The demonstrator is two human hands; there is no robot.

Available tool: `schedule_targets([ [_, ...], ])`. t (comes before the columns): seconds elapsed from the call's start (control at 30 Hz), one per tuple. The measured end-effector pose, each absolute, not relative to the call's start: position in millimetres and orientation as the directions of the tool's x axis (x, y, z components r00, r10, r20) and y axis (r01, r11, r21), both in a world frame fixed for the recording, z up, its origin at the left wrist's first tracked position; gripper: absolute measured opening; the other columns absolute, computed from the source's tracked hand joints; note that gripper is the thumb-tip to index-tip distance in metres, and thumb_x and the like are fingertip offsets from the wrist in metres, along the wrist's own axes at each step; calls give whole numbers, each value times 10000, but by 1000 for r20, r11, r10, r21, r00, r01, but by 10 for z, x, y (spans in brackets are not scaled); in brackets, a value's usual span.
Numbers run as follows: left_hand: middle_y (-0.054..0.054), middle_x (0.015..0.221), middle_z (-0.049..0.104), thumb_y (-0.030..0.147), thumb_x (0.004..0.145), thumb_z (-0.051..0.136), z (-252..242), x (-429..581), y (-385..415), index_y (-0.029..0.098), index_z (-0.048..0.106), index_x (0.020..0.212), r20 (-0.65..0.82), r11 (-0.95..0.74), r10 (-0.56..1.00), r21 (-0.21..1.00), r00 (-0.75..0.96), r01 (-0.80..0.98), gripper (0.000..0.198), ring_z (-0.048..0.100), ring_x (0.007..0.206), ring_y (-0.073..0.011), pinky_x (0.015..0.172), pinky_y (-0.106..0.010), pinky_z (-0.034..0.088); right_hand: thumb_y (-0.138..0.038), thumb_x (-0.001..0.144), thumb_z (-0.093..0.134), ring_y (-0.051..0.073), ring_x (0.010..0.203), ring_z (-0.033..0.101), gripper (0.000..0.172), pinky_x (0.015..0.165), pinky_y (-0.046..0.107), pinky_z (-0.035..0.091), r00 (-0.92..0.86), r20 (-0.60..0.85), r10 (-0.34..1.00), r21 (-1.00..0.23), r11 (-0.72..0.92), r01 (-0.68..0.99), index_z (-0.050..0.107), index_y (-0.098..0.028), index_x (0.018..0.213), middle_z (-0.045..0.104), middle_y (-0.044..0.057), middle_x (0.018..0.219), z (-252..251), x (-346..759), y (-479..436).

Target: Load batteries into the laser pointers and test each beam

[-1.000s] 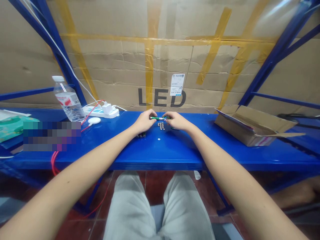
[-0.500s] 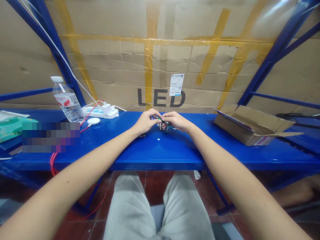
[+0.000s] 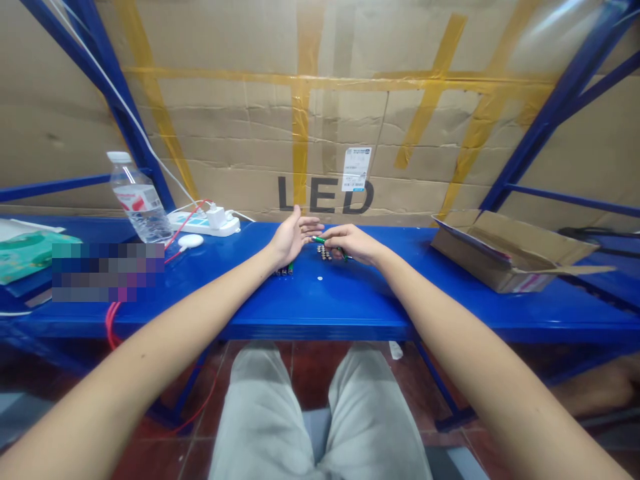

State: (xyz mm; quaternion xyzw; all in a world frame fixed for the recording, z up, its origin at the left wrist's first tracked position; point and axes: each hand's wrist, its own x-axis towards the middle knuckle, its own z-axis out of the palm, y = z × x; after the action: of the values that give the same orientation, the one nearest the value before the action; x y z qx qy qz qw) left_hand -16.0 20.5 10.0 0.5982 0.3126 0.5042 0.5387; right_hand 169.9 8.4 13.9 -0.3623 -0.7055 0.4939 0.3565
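My right hand pinches a slim green tube between thumb and fingers; its exact kind is unclear. The tube's free end points left, close to the fingers of my left hand, and I cannot tell whether they touch. My left hand is open, with its fingers stretched out toward the right. Just under my right hand, several small shiny silver pieces stand grouped on the blue table. Several dark and green tubes lie side by side below my left wrist, partly hidden by it.
An open cardboard box stands to the right. On the left are a water bottle, a white power strip, a white disc with a red cable, and a green packet. A large cardboard sheet rises behind the table.
My left hand has let go of the tube and opened, its fingers straightening. My right hand keeps hold of the green tube, and more of it shows.
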Motion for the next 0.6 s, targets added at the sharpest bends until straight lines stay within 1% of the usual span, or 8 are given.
schedule_targets([
  [0.13,-211,1091,712,804,859,295,92,-151,201,148,648,961,216,-153,921,966,324,-208,752,651,1103,-324,873,-444,546,-141,685,669,103,488,444,299,495,263,353,-464,142,874,-959,237,155,761,-105,968,582,-9,528,125,1679,84],
  [0.27,-223,1097,704,793,877,234,89,-138,199,140,644,960,217,-159,919,968,330,-193,776,644,1127,-323,905,-451,546,-154,676,669,97,487,413,336,501,265,350,-426,187,885,-938,289,190,780,-101,989,549,-29,506,133,1684,91],
  [0.47,-230,1064,709,786,853,364,72,-139,196,134,672,944,252,-200,920,961,301,-193,727,644,1107,-349,902,-478,542,-176,668,674,104,503,418,375,515,273,362,-438,204,875,-907,337,250,795,-120,1018,573,-13,535,166,1707,86],
  [0.6,-206,1064,716,717,903,357,51,-151,218,124,695,933,229,-148,918,955,323,-257,684,658,1075,-316,918,-431,523,-191,675,660,104,494,413,390,501,266,335,-443,210,872,-883,363,297,798,-117,1032,547,-19,498,196,1708,50],
])
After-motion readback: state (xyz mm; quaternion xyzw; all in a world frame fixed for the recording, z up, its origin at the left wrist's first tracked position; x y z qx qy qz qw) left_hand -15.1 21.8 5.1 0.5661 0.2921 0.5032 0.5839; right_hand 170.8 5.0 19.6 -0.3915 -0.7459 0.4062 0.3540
